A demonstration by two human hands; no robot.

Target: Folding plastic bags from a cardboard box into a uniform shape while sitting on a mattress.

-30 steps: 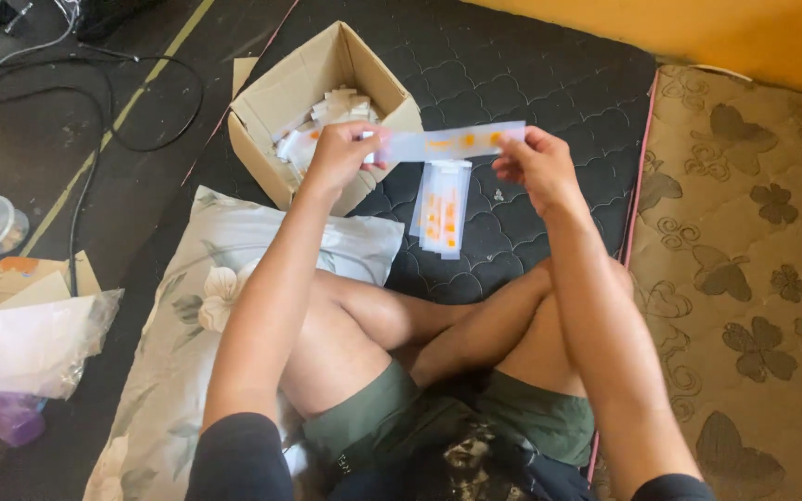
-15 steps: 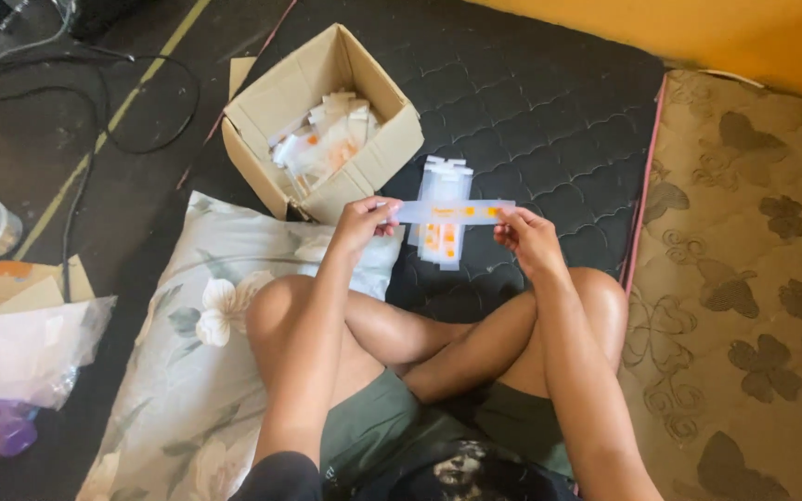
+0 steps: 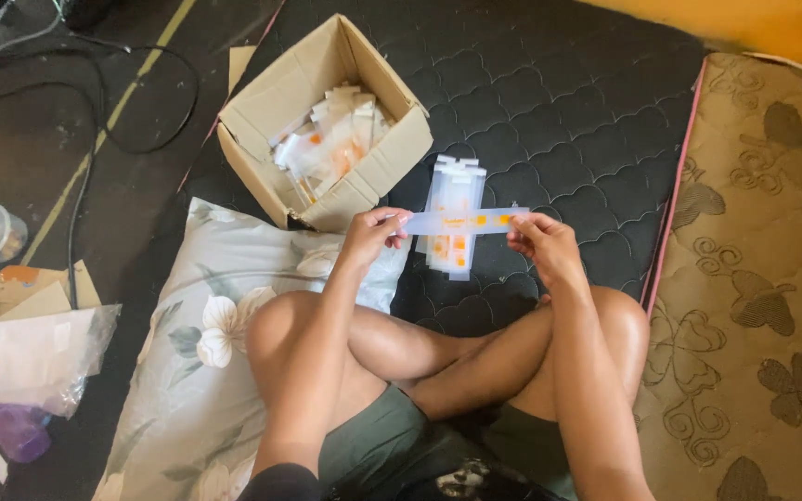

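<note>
- Now I see my left hand [image 3: 375, 237] pinching the left end of a long, narrow translucent plastic strip with orange marks [image 3: 464, 221], the fingers closed on it.
- My right hand [image 3: 542, 249] pinches the right end of the same strip, thumb and fingers pressed together on the plastic, so the strip is held flat and level between both hands.
- This strip hangs above a small stack of similar translucent strips with orange prints [image 3: 455, 218], which lies on the dark quilted mattress [image 3: 568, 102] and points away from me; the held strip crosses it almost at a right angle.
- I cannot tell if the held strip touches the stack or is a little above it.
- Just beside the stack, to the left, stands an open brown cardboard box [image 3: 392, 158], with many more of the same translucent pieces inside, in disorder.
- My legs are crossed under the hands, and the left knee rests on a grey pillow with white flower print [image 3: 187, 306].
- On the right side lies a beige mattress with brown flower pattern [image 3: 763, 278], touching the dark one along a pink edge.
- Far left on the floor I see black cables [image 3: 95, 102], a clear plastic bag [image 3: 30, 357] and a small purple object [image 3: 16, 429], well apart from the hands.
</note>
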